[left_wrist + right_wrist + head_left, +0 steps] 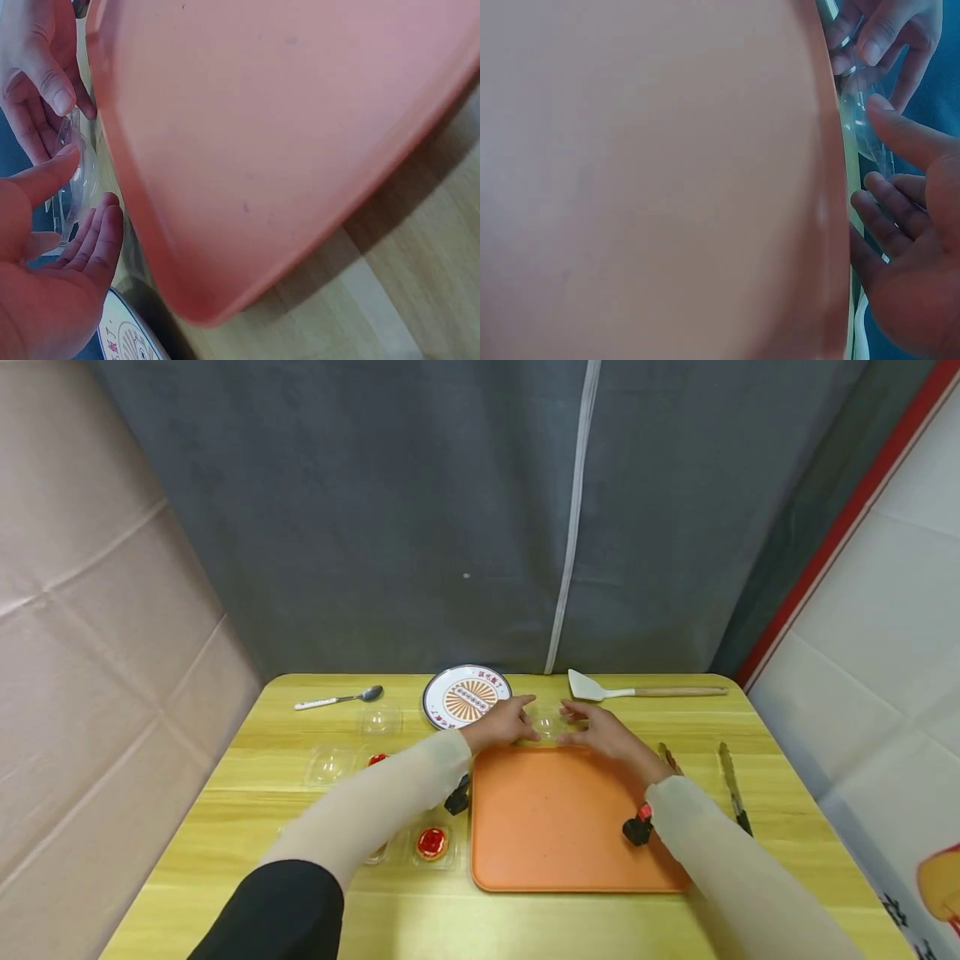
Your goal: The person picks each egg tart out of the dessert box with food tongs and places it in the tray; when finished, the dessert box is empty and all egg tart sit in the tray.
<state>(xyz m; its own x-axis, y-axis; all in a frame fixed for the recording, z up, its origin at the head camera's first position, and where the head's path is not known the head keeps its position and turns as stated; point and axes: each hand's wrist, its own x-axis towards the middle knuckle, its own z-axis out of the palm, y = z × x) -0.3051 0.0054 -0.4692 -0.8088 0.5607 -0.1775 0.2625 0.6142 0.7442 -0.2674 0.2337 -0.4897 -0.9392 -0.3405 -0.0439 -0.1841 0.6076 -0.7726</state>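
Behind the far edge of the orange tray [558, 827], both hands hold a clear plastic domed lid [547, 722] between them. My left hand [500, 724] grips its left side, with the thumb near the tray and the forefinger beyond. On the opposite side, my right hand [609, 737] has thumb and fingertips at the lid's edge. The left wrist view shows the clear lid [71, 184] tilted, nearly edge-on; exact fingertip contact is hard to see through the plastic. A white patterned plate [467, 696] lies beside the left hand.
Left of the tray are strawberry-red tarts [432, 843] in clear boxes, partly behind the left sleeve, plus clear domed pieces [331, 766]. A spoon [341, 698] lies at the back left. A white spatula [645, 691] lies at the back right, above gold tongs [731, 781].
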